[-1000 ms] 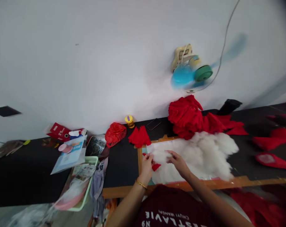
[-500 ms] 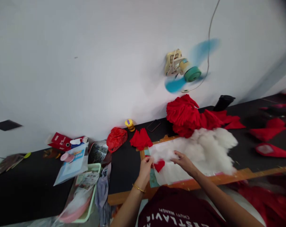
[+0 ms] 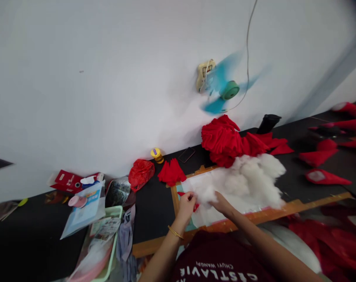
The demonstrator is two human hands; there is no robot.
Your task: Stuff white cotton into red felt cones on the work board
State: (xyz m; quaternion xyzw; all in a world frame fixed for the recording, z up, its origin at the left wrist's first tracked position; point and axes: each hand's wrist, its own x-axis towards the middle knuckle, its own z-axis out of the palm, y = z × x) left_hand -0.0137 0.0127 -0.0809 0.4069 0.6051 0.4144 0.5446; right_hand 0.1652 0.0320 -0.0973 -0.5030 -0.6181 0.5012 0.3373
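My left hand (image 3: pixel 187 203) is closed on a small red fabric piece (image 3: pixel 196 206), most of which my fingers hide. A tuft of white fibre stuffing (image 3: pixel 205 191) lies between my two hands. My right hand (image 3: pixel 222 203) grips that tuft at its right side, fingertips sunk in the fluff. Both hands are above a white sheet (image 3: pixel 216 216) on the table. To their right rests a large heap of white stuffing (image 3: pixel 254 180). Behind it is a big pile of red fabric pieces (image 3: pixel 222 139).
A smaller red fabric stack (image 3: pixel 171 172), a yellow-lidded jar (image 3: pixel 157 155) and a phone (image 3: pixel 186 154) lie behind my hands. At left are a red plastic bag (image 3: pixel 141 173) and a green basket (image 3: pixel 119 213). A wall fan (image 3: pixel 229 90) spins above. Red pieces (image 3: pixel 327 177) lie far right.
My left hand has turned over the red piece, so less of it shows. My right hand has pushed deeper into the stuffing tuft. The whole view has shifted slightly.
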